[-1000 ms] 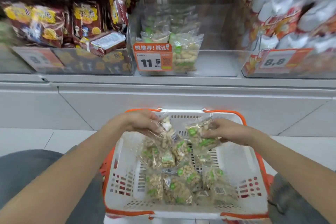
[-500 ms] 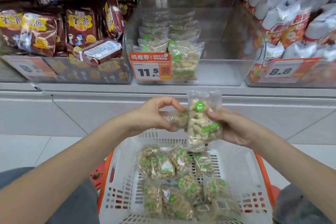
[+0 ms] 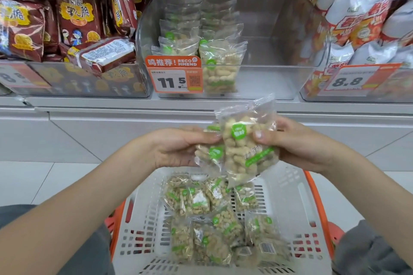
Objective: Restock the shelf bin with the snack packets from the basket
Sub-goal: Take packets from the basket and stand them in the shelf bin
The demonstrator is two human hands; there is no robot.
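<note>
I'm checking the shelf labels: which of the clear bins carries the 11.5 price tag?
The middle clear bin, holding the see-through peanut packets; its orange tag reads 11.5, while the right-hand bin's tag reads 8.8.

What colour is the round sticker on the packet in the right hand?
Green, on the clear peanut packet held by the right hand; the head view shows it best.

Clear shelf bin (image 3: 279,29): right portion open from above, unoccupied. Left portion blocked by two rows of standing peanut packets (image 3: 220,60). Price tag (image 3: 175,77) covers the front wall's left end. Neighbouring bins' red bags (image 3: 121,4) and white bags (image 3: 357,18) crowd both sides.
</note>
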